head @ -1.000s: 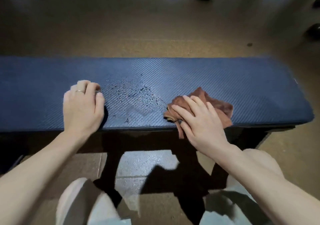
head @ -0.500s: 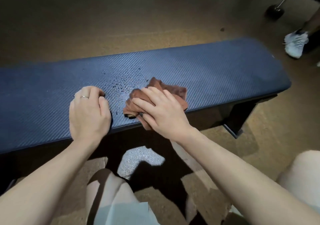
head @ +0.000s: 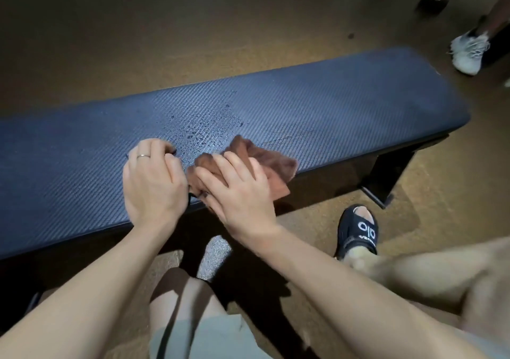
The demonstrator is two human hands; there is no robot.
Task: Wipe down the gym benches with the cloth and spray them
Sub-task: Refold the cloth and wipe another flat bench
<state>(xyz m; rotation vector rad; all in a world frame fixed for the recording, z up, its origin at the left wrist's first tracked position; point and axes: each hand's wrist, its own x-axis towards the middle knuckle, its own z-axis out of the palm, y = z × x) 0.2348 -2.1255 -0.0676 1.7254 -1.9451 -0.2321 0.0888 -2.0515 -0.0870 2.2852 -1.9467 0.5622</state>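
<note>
A long dark blue padded gym bench (head: pixel 345 110) runs across the view, with a patch of spray droplets (head: pixel 204 129) near its middle. A crumpled brown cloth (head: pixel 276 162) lies on the bench's near edge, just right of the droplets. My right hand (head: pixel 240 193) presses flat on the cloth with straight fingers. My left hand (head: pixel 151 182), wearing a ring, rests on the bench beside it with fingers curled under, holding nothing I can see. No spray bottle is in view.
The bench's black leg (head: pixel 386 176) stands at the right. My foot in a black sandal (head: pixel 358 231) is on the brown floor near it. Another person's white shoe (head: pixel 467 52) and a dark piece of equipment (head: pixel 432 3) are at the far right.
My right hand has slid the cloth left along the near edge until it almost meets my left hand. The view has swung right, bringing the bench end and the white shoe into sight.
</note>
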